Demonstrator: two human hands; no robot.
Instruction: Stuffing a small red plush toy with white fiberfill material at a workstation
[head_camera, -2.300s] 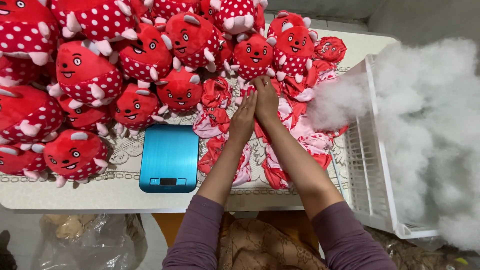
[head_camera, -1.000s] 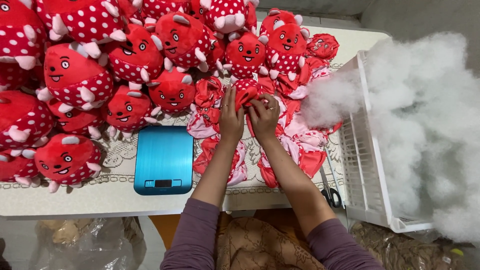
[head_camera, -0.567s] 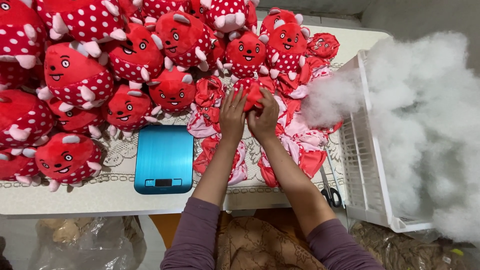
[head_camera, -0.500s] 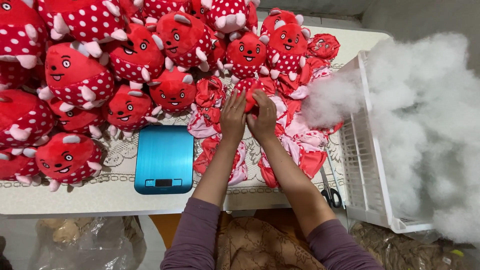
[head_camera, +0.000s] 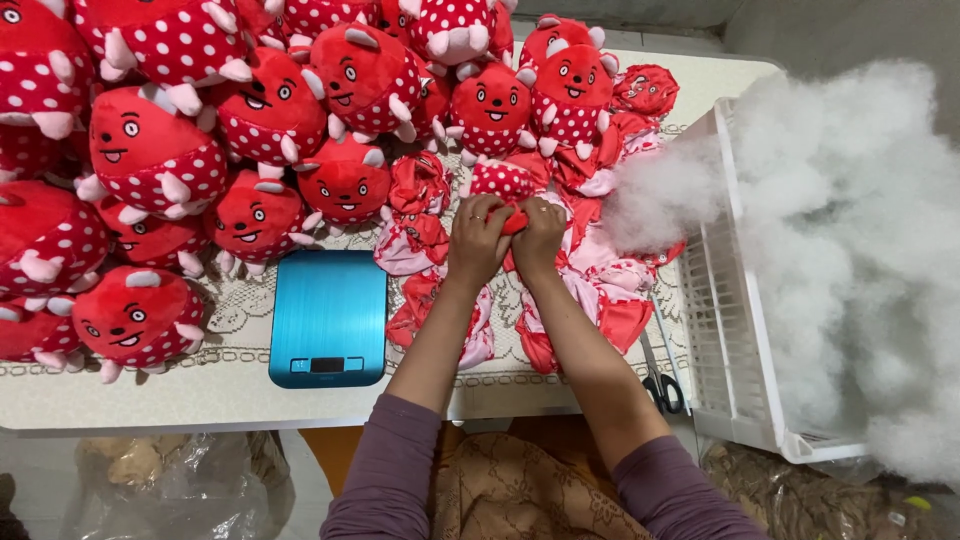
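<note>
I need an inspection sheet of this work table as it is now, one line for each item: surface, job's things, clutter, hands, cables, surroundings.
Surface: white table with a lace cloth.
Job's things: red toy skin pinched between both hands; more flat unstuffed skins under them.
Clutter: stuffed red spotted toys piled left and far; blue kitchen scale; scissors at the near right edge.
Hands: left hand and right hand both grip the skin.
Cables: nothing seen.
Surroundings: white basket with white stuffing on the right; plastic bags below the table.
</note>
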